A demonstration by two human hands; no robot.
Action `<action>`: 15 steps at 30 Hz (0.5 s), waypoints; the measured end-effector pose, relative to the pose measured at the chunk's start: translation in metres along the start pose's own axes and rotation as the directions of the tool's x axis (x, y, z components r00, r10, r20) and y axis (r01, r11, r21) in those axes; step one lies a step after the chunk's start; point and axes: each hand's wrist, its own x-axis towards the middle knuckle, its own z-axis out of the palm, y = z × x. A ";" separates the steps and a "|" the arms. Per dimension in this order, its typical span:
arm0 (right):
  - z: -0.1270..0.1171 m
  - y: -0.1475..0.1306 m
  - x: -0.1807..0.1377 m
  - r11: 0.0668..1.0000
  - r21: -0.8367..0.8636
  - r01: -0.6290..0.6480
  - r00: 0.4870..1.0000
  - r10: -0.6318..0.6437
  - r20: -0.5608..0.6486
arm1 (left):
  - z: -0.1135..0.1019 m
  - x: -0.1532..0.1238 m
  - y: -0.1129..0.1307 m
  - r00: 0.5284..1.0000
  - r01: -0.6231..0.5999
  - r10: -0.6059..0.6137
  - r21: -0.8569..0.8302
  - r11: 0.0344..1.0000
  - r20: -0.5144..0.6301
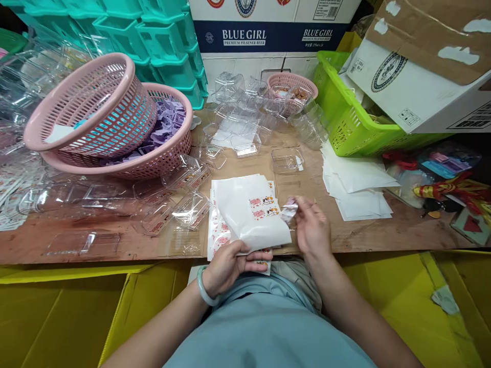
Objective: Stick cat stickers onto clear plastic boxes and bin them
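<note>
My left hand (230, 266) is closed on the near edge of a white sticker sheet (245, 204), thumb on top and fingers beneath. Two printed stickers with red lettering and a small cartoon figure remain on its right side. The sheet curls up over a stack of printed sticker sheets (219, 230). Just right of it, my right hand (312, 225) pinches a small clear sticker (289, 209) between thumb and fingers. Clear plastic boxes (191, 209) with similar stickers lie left of the stack, and a clear plastic lid (287, 160) sits beyond it.
Nested pink baskets (126, 117) with purple pieces stand at left, before stacked teal bins (164, 41). More clear containers (238, 112) pile up at the back near a small pink basket (293, 82). On the right are white papers (356, 179) and a green basket (353, 122) under a carton (414, 76).
</note>
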 end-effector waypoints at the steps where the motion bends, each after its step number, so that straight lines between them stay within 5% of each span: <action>1: -0.002 -0.006 0.007 0.997 0.054 0.049 0.998 -0.046 -0.053 | -0.006 -0.005 0.002 0.995 0.078 -0.078 0.012 0.997 0.060; 3: -0.005 -0.019 0.015 0.977 0.063 0.205 0.974 -0.197 -0.113 | -0.021 -0.018 0.010 0.961 0.177 -0.199 0.125 0.976 0.192; 5: -0.003 -0.029 0.010 0.902 -0.083 0.423 0.897 -0.430 -0.101 | -0.033 -0.034 0.024 0.913 0.152 -0.254 0.311 0.938 0.320; 8: 0.006 -0.032 -0.014 0.527 -0.399 0.750 0.642 -0.726 0.248 | -0.029 -0.050 0.046 0.881 -0.046 -0.164 0.425 0.904 0.444; 10: 0.016 -0.026 -0.031 0.183 -0.415 0.891 0.412 -0.711 0.570 | -0.012 -0.046 0.052 0.910 -0.213 0.069 0.318 0.924 0.408; 12: 0.024 -0.016 -0.043 -0.025 -0.333 0.942 0.251 -0.607 0.754 | 0.008 -0.030 0.051 0.910 -0.372 0.323 0.171 0.912 0.259; 13: 0.027 -0.012 -0.045 -0.058 -0.313 0.948 0.228 -0.562 0.795 | 0.016 -0.019 0.049 0.901 -0.418 0.394 0.119 0.900 0.184; 15: 0.029 -0.007 -0.044 -0.031 -0.318 0.948 0.260 -0.502 0.825 | 0.026 0.002 0.045 0.891 -0.452 0.447 0.061 0.890 0.076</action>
